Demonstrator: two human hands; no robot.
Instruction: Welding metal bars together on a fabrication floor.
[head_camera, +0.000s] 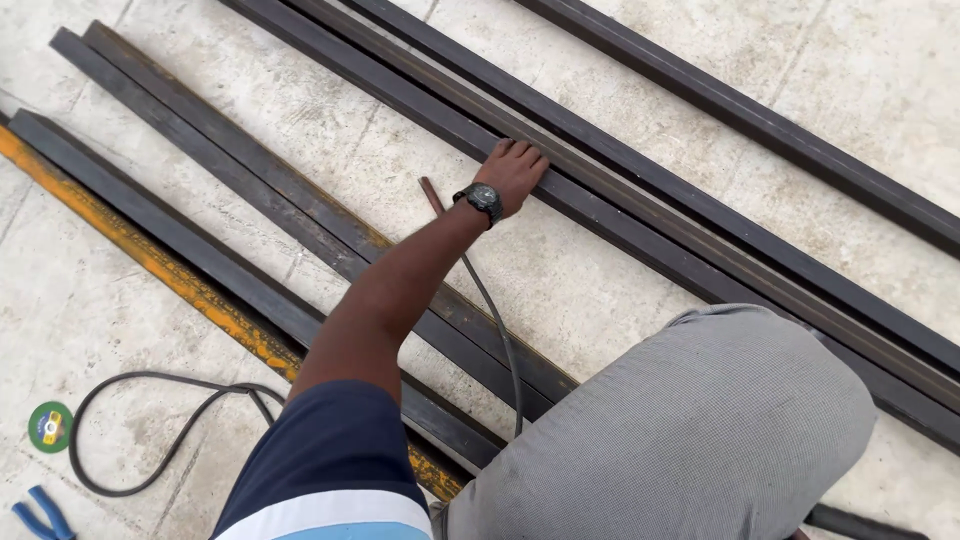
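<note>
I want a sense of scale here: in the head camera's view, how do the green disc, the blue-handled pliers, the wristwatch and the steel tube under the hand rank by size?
1. Steel tube, by far.
2. Blue-handled pliers, partly cut off.
3. Green disc and wristwatch look alike; the disc lies nearer the camera, so unranked.

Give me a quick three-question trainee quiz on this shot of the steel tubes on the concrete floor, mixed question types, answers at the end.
1. True or false: the left hand lies flat on a long dark square steel tube.
2. Multiple choice: the black wristwatch sits on A) the left wrist, B) the floor, C) the knee.
3. Which small items lie at the lower left on the pale concrete floor?

Key: 1 true. 2 A. 3 A round green cutting disc, blue-handled pliers and a looped black cable. The right hand is out of view.
</note>
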